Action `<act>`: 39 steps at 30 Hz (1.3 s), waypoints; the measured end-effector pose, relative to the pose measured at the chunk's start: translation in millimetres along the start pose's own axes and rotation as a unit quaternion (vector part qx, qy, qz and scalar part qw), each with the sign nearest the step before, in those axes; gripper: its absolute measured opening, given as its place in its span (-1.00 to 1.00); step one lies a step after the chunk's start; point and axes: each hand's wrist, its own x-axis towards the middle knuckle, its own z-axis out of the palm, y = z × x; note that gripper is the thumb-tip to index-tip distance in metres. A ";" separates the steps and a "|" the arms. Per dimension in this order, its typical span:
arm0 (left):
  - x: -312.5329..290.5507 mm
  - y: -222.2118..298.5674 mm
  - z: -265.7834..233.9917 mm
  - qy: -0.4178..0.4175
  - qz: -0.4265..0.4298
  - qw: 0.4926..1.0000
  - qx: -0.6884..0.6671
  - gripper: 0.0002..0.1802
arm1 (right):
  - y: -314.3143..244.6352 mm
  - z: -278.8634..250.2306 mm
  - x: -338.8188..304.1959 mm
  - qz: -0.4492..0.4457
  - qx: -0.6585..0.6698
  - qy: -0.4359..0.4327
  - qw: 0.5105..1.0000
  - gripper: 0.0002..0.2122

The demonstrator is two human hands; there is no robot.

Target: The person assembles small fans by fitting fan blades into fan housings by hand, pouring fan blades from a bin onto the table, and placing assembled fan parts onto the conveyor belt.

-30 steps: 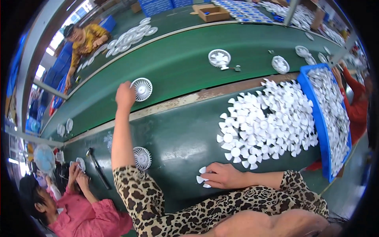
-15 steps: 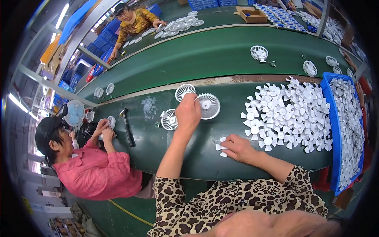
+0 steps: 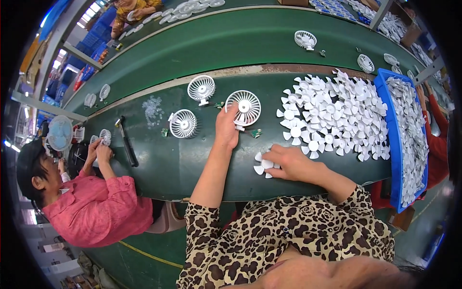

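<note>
My left hand (image 3: 226,129) grips a round white fan housing (image 3: 254,103) by its edge, its slatted inside facing up. A small green circuit board (image 3: 256,133) hangs beside it. Just to the right and nearer me, my right hand (image 3: 291,164) is closed on white fan blades (image 3: 260,169) at the table surface; its fingers partly cover them, so how many it holds is hidden. Two more white fan housings lie left of my left hand: one farther off (image 3: 201,86), one nearer (image 3: 183,124) with a circuit board at its side.
A large heap of white fan blades (image 3: 332,115) lies on the right, beside a blue bin (image 3: 392,144) full of them. Leftward are small clear pieces (image 3: 153,111), a hammer (image 3: 126,142) and a co-worker in pink (image 3: 91,207). A green conveyor belt (image 3: 231,45) carries housings beyond the table.
My left hand has drawn the housing clear of the one beyond it and turned it, showing its circuit board. My right hand stays at the blades. The whole view has shifted.
</note>
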 end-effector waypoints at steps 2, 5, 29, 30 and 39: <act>2.5 -7.0 -0.9 -0.018 -0.003 1.000 -0.012 -0.71 | -7.4 -14.5 5.3 0.008 0.050 0.092 0.994 -0.66; -4.3 -6.1 5.9 -0.040 -0.026 0.999 -0.013 -0.63 | -7.5 -33.8 30.5 -0.009 -0.032 0.226 0.974 -0.70; -19.3 -9.8 22.5 -0.038 0.119 0.968 0.215 -0.72 | 63.2 -48.0 87.6 0.162 0.117 0.105 0.974 -0.67; -17.5 -9.2 21.1 -0.017 0.120 0.964 0.235 -0.72 | 66.9 -48.2 90.3 0.131 0.090 0.106 0.982 -0.66; 11.5 31.1 -18.3 0.130 0.412 0.539 0.723 -0.36 | 95.7 -106.9 92.2 0.192 0.182 0.335 0.904 -0.65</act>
